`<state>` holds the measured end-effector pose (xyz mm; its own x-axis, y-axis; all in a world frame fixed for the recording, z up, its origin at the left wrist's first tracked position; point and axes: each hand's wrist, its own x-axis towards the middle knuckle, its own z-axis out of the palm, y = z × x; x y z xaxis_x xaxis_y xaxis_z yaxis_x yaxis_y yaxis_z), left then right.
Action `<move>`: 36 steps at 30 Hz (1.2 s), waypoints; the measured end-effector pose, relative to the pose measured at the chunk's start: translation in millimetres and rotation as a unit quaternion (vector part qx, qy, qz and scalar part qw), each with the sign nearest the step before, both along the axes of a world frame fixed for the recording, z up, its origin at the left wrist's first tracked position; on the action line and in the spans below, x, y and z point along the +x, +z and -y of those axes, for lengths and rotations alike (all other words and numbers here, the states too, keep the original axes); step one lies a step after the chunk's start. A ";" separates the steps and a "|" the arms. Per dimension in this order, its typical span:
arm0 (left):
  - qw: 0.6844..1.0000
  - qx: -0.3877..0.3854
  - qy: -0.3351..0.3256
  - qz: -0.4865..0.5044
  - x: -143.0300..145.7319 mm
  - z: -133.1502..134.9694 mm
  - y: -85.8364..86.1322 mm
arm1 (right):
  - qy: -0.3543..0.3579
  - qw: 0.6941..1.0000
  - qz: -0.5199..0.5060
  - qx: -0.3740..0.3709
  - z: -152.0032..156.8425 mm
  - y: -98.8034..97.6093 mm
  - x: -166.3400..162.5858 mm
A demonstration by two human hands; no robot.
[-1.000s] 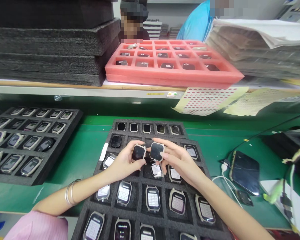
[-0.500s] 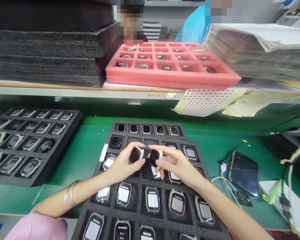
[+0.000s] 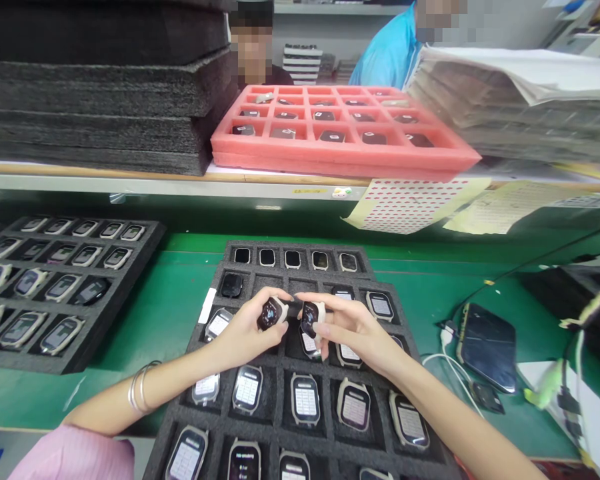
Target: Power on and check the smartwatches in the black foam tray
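Observation:
My left hand (image 3: 257, 321) is closed round a smartwatch body (image 3: 271, 313) without a strap, its dark screen lit with a small coloured picture. A second smartwatch (image 3: 311, 316), pale-cased with a similar lit face, sits in my right hand (image 3: 347, 325), thumb at the screen's lower edge. Both watches are held side by side above a black foam tray (image 3: 279, 370). Several more watches lie in the tray's compartments, many showing white screens, such as the watch (image 3: 305, 399) below my hands. My fingers cover part of the compartments underneath.
Another black foam tray (image 3: 125, 283) of watches lies at left. On the shelf stand black foam stacks (image 3: 105, 143), a pink foam tray (image 3: 345, 157) and a paper stack (image 3: 530, 127). At right are a power bank-like black device (image 3: 489, 347) and white cables (image 3: 445, 357). Two people are behind.
Both watch screens were dark and now show a lit face. My hands have hardly moved. The people behind have shifted slightly.

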<state>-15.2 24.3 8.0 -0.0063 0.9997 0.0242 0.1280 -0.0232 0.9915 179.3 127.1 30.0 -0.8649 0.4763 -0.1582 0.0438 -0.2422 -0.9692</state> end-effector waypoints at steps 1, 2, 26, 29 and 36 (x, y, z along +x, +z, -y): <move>1.000 0.005 0.001 0.002 0.3 0.1 0.1 | 0.001 1.000 -0.003 -0.003 0.0 0.2 0.0; 1.000 0.011 0.001 0.003 0.5 0.1 0.2 | 0.002 1.000 -0.005 -0.007 0.0 0.4 -0.1; 1.000 -0.012 -0.002 -0.018 2.5 1.1 2.0 | -0.017 1.000 0.014 0.003 2.6 6.1 2.4; 1.000 0.013 -0.006 -0.023 3.8 0.6 1.9 | -0.027 1.000 0.010 -0.002 2.0 5.2 1.7; 0.997 0.031 -0.009 -0.066 3.9 1.4 3.8 | -0.016 1.000 0.015 -0.010 1.9 3.8 1.4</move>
<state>-11.3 22.9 11.8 0.0184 0.9962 0.0856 0.2571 -0.0874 0.9624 180.7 125.2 33.8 -0.8438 0.5007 -0.1932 0.0646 -0.2627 -0.9627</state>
